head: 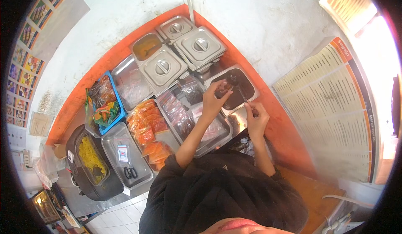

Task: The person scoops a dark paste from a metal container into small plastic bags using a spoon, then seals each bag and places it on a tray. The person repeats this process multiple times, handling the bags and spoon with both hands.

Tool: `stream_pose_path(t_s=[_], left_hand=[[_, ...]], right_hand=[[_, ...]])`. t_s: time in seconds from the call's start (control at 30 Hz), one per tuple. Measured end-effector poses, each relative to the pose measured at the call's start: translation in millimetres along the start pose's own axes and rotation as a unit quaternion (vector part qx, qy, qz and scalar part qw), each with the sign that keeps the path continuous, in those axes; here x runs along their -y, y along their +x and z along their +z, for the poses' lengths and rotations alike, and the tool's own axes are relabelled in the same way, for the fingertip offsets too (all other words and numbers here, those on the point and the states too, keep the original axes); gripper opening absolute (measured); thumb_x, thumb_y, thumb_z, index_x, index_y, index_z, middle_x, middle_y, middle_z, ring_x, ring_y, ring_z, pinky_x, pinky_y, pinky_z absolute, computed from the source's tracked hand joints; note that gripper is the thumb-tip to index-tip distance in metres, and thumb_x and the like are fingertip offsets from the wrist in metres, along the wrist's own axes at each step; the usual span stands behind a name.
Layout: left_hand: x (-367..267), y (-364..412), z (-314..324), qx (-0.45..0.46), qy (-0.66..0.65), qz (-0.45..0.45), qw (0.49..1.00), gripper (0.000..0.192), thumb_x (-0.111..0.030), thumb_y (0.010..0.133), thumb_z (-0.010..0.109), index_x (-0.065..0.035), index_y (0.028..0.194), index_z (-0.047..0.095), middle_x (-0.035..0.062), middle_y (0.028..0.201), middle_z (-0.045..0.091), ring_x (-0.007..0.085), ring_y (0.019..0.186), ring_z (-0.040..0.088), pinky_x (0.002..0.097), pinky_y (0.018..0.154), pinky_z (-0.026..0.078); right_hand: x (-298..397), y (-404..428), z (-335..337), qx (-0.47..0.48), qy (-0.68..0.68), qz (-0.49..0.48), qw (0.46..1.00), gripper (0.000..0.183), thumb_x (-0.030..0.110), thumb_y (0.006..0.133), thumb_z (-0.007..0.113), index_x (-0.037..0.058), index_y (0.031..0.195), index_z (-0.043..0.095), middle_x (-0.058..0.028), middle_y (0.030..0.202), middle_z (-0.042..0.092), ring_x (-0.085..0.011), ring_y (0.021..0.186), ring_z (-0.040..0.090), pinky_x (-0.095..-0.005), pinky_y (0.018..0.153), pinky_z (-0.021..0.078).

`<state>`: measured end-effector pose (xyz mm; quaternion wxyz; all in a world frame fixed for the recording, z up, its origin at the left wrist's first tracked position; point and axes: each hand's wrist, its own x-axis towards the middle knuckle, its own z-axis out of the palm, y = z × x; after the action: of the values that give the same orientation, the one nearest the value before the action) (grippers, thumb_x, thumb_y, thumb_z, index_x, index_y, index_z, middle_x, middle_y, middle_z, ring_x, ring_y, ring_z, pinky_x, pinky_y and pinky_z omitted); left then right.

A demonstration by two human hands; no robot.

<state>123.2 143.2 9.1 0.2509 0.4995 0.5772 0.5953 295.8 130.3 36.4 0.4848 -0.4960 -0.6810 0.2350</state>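
Note:
A steel pan [255, 96] of dark brown sauce [230, 103] sits at the right end of the counter, against the orange wall band. My left hand [215, 100] is over its left side, thumb and fingers around what looks like a small clear plastic bag [225, 86]; its edges are hard to make out. With my right hand [257, 116], at the pan's near right edge, I grip the thin handle of a spoon [241, 91]. The sauce-coated spoon slants up and left over the pan, its head close to the bag.
Left of the pan, a steel tray [230, 133] holds zip bags [176, 110] with dark contents. Orange-filled bags [147, 121], lidded steel pans [163, 66], a blue basket [114, 124] and scissors [130, 172] in a tray [144, 174] stand farther left, beside yellow rice [89, 154] in a dark container.

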Motion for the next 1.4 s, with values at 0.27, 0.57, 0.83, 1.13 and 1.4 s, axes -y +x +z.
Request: stream_pose_path(t_s=[0.27,0.57,0.83,1.13,1.4], left_hand=[[9.2,-2.2,0.8,-0.006,-0.013,0.005,1.000,0.047,-0.007,0.078,0.081,-0.0061,0.122,0.063,0.0083,0.105,0.069,0.0164,0.089,0.067,0.0298,0.081,0.053],[-7.4,-10.1,1.9,-0.016,-0.033,-0.003,0.999,0.048,-0.008,0.077,0.081,-0.0057,0.122,0.063,0.0083,0.107,0.069,0.0157,0.095,0.065,0.0300,0.086,0.051],[-47.7,-34.7,-19.6,-0.020,-0.128,-0.022,0.991,0.047,0.000,0.081,0.077,-0.0002,0.125,0.059,0.0076,0.118,0.065,0.0141,0.109,0.060,0.0291,0.093,0.046],[-64.7,-46.0,-74.8,0.038,-0.139,-0.073,0.987,0.011,0.001,0.088,0.070,0.0033,0.099,0.070,0.0088,0.099,0.071,0.0134,0.095,0.063,0.0276,0.088,0.048],[-63.6,-48.9,-94.5,0.081,-0.134,-0.065,0.985,0.010,-0.004,0.088,0.071,0.0009,0.096,0.071,0.0048,0.093,0.071,0.0098,0.087,0.062,0.0261,0.082,0.048]], right_hand=[[13.1,18.4,-15.0,0.069,0.206,0.193,0.957,0.013,0.009,0.093,0.068,-0.0028,0.096,0.070,-0.0017,0.073,0.063,-0.0040,0.050,0.047,-0.0211,0.045,0.0336],[-26.2,38.6,0.8,0.077,-0.119,-0.067,0.988,0.017,0.006,0.082,0.074,0.0037,0.098,0.070,-0.0105,0.085,0.066,-0.0217,0.068,0.061,-0.0317,0.064,0.0499],[27.3,5.8,25.0,0.022,0.186,-0.001,0.982,0.014,-0.002,0.086,0.070,0.0016,0.098,0.063,-0.0093,0.098,0.068,-0.0134,0.077,0.065,-0.0265,0.067,0.0517],[47.3,-6.7,5.9,0.135,0.312,0.090,0.936,0.011,0.000,0.092,0.066,-0.0027,0.101,0.061,-0.0109,0.095,0.069,-0.0137,0.083,0.068,-0.0255,0.075,0.0549],[57.1,-13.7,9.1,0.174,0.305,0.093,0.932,0.010,-0.001,0.090,0.067,-0.0025,0.100,0.064,-0.0048,0.092,0.066,-0.0114,0.083,0.064,-0.0244,0.074,0.0528]])
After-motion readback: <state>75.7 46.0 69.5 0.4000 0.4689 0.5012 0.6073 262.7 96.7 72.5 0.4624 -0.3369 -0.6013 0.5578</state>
